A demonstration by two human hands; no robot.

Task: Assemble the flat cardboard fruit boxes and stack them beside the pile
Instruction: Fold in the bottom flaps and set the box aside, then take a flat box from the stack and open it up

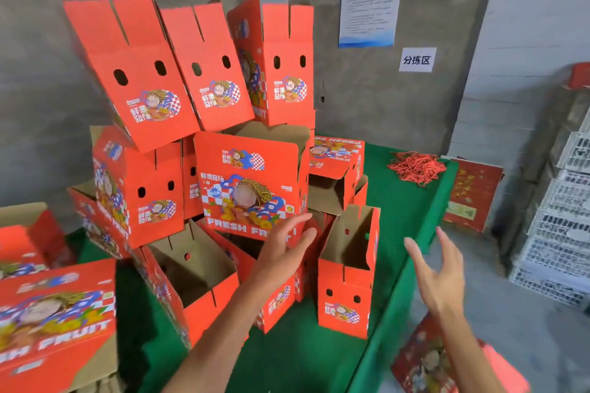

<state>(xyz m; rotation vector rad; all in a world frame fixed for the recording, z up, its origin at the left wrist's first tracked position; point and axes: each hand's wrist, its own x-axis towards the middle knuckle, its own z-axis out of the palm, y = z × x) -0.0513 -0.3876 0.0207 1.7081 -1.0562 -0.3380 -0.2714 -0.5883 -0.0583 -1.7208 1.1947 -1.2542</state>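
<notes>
Many red boxes (255, 188) already stand built in a loose heap on the green table (412, 201), some upright with flaps raised, some tipped on their sides with brown insides showing. The top row leans left against the grey wall (383, 99), and the "FRESH FRUIT" box in the middle sits on open boxes below it, so the heap looks unsteady. Flat boxes (54, 322) lie at the lower left edge of the table, and another flat one (424, 360) shows low on the right, under the right forearm.

White crates (558, 233) are stacked by the right wall, a red carton (472, 198) leans below them, and a tangle of red cords (415, 166) lies at the table's far corner.

The left hand (281, 249) has fingers straight and spread, fingertips at or just short of the middle box's lower front edge; contact cannot be told. The right hand (443, 277) is open in the air beside the table edge, holding nothing.

The step appears to be settling a finished box on the heap. To do it well, press flat-palmed on the box's face, not its flaps, push it square over the boxes beneath, and keep the right hand ready near the small box (346, 297) at the front, which stands close to the edge.
</notes>
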